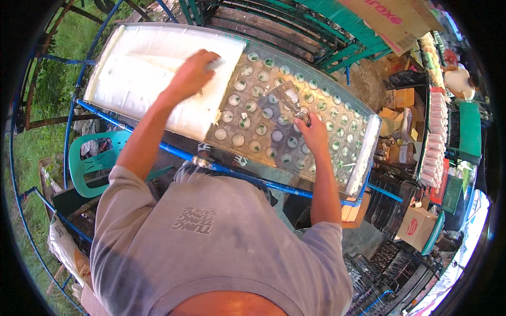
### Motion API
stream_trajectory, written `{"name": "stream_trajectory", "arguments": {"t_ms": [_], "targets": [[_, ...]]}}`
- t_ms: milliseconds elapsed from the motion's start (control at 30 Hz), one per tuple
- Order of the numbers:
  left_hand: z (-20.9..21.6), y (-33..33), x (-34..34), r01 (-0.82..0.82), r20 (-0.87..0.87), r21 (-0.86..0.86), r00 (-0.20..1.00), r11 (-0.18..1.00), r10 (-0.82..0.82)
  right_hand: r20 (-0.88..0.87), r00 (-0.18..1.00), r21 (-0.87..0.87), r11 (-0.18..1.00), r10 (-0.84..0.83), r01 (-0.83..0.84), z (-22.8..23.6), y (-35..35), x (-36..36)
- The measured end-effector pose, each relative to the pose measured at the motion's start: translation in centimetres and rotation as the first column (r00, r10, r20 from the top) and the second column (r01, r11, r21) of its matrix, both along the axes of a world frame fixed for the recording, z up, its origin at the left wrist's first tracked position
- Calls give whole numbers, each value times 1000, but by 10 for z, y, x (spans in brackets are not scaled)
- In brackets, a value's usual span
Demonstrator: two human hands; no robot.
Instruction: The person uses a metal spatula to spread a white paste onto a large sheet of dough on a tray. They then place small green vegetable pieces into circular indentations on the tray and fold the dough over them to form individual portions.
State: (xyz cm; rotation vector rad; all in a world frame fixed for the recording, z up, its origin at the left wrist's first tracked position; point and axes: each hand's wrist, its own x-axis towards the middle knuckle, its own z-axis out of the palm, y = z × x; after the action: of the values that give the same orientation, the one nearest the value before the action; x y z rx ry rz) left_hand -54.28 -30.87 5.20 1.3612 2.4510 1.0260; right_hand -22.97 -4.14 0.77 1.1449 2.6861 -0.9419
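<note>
Leaned over a surface (243, 152) with a white sheet (132, 73) left, pale circles (255, 145) right. Gripped in the right hand (315, 130), over the circles, a scraper (287, 97), seemingly light and stiff, by its handle (302, 112), likely the best hold. Curled the left hand (194, 75) over the sheet, apparently pinching something small (215, 64).

The sheet (139, 68) is white, the panel (243, 150) dotted with pale circles (261, 129), the rail (176, 151) blue.

Left hand (193, 78) above white sheet (141, 68), small pale item (215, 64) in its grasp; right hand (314, 134) gripping a shiny wedge-shaped object (288, 97) over a panel (232, 128) of round cups (261, 129), many holding green bits (244, 122), blue rail (258, 181) along near edge.
</note>
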Motion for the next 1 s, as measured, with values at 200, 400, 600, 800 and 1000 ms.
{"name": "stream_trajectory", "arguments": {"t_ms": [200,400,600,800,1000], "targets": [[41,-117,-66,-302,-144,25,942,953,302,-30,991,-76,988,129,-131,-9,-55,-7],[-41,-191,-83,-261,-418,-9,878,965,234,-78,981,-31,983,178,-180,-10,-94,-33],[-23,-172,-63,-235,-475,29,852,972,220,94,991,77,992,93,-100,1,-114,-5],[-24,-89,28,426,-156,-72,888,902,-432,78,992,-99,991,102,-94,10,-107,30],[-60,-45,60,406,-237,-417,815,813,-529,183,958,-11,975,222,-224,13,-65,27]]}}
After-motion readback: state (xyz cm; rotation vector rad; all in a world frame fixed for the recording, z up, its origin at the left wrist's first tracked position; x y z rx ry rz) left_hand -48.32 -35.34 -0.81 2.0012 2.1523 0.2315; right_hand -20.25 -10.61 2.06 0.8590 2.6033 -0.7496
